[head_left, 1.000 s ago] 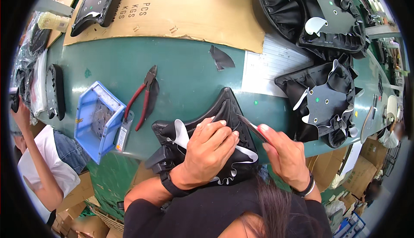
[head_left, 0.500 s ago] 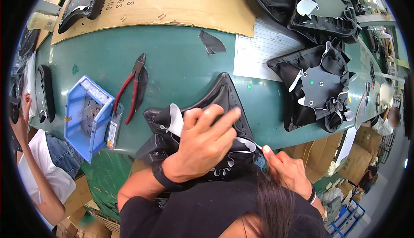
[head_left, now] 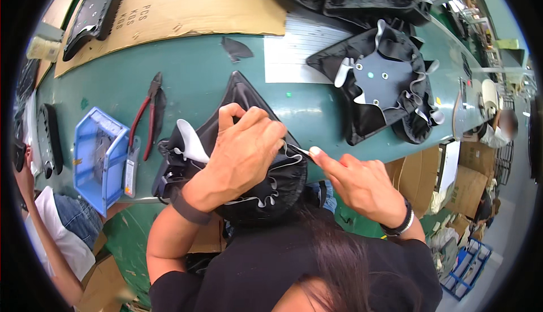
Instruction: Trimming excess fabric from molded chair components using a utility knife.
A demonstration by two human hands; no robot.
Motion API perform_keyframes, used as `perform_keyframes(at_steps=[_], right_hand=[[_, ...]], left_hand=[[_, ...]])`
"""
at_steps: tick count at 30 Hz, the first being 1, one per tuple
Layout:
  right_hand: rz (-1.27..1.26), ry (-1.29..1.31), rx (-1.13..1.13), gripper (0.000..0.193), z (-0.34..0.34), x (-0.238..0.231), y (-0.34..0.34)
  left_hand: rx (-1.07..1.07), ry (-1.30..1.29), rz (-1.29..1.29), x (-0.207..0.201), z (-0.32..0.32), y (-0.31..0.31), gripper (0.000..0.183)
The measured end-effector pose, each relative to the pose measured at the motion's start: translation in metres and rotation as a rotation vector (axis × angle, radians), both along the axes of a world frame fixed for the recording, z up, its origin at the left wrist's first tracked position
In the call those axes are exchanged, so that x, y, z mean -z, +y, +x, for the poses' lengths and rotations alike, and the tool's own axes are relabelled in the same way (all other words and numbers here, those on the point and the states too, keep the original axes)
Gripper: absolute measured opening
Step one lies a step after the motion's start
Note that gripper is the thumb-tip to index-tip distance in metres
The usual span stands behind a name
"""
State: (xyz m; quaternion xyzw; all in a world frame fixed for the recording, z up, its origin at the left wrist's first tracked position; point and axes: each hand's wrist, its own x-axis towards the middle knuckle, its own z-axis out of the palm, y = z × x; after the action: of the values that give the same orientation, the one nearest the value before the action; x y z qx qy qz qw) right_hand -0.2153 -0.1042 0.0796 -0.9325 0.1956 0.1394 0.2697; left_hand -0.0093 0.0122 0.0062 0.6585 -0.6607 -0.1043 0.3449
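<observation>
At the table's front edge lies a black upholstered panel [head_left: 235, 94] with a loose, pale-backed cover. Over it my left hand [head_left: 240, 145] is closed, its fingertips bunched on the cover's edge; what they pinch is mostly hidden. My right hand [head_left: 362, 187] is closed on a thin, silvery strip-like tool [head_left: 298, 149], whose tip meets the cover's pale edge beside my left fingers. The tool's handle is hidden in my fist.
Left of the panel are red-handled cutting pliers [head_left: 148, 111], a blue bin [head_left: 85, 159] and a grey tool [head_left: 130, 170]. Another black panel [head_left: 376, 80] lies at right near a paper sheet [head_left: 283, 63]. Cardboard [head_left: 186, 6] covers the back. A co-worker's arm [head_left: 45, 238] shows at far left.
My left hand has gone from loosely spread fingers to a pinch on the cover. The right hand has raised the thin tool to the cover's edge. The whole view has shifted.
</observation>
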Motion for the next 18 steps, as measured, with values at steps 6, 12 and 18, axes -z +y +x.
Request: perform_keyframes(at_steps=[6,12,18], right_hand=[[0.014,-0.085,0.13,0.063,-0.033,0.018,0.036],[-0.123,-0.138,0.086,0.055,-0.03,0.018,0.022],[-0.192,-0.128,-0.123,0.052,0.005,0.01,-0.01]], left_hand=[[-0.276,0.512,-0.092,-0.004,0.008,0.002,0.005],[0.019,0.354,0.166,-0.025,0.011,0.016,0.032],[0.033,0.202,0.127,-0.01,0.0,0.009,0.027]])
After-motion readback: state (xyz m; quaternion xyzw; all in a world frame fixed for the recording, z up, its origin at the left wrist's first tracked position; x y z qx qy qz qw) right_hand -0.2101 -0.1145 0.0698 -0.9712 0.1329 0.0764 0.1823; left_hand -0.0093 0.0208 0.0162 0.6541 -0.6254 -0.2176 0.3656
